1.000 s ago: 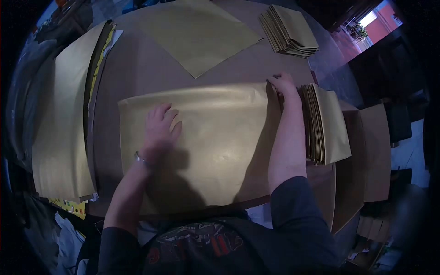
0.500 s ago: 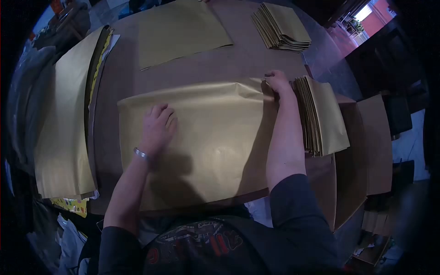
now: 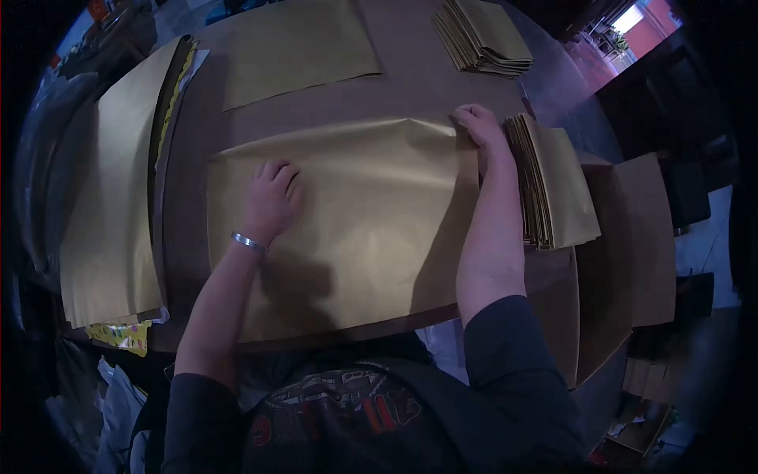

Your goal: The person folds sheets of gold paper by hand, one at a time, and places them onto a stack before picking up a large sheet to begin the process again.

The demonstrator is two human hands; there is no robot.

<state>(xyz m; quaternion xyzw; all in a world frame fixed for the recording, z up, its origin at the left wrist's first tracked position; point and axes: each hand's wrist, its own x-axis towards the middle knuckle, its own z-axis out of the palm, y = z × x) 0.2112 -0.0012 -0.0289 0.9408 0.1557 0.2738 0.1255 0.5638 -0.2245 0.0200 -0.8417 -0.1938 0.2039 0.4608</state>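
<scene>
A wide gold paper sheet (image 3: 363, 213) lies in front of me, its far edge raised in a soft fold with a small crease near the right. My left hand (image 3: 274, 197), with a silver bracelet at the wrist, rests on the left part of the sheet, fingers loosely bent and slightly apart. At the sheet's far right corner, my right hand (image 3: 478, 126) has its thumb and fingers closed on the edge. Right beside that forearm stands a thick stack of folded gold paper (image 3: 564, 186).
Another gold sheet (image 3: 300, 55) lies across the table (image 3: 193, 126). A second folded stack (image 3: 489, 35) sits at the far right. Large gold sheets (image 3: 110, 197) are piled along the left edge. An open cardboard box (image 3: 643, 245) stands at the right.
The far edge of the sheet has smoothed somewhat near my right hand. My left hand stays on the sheet. The whole view has shifted slightly.
</scene>
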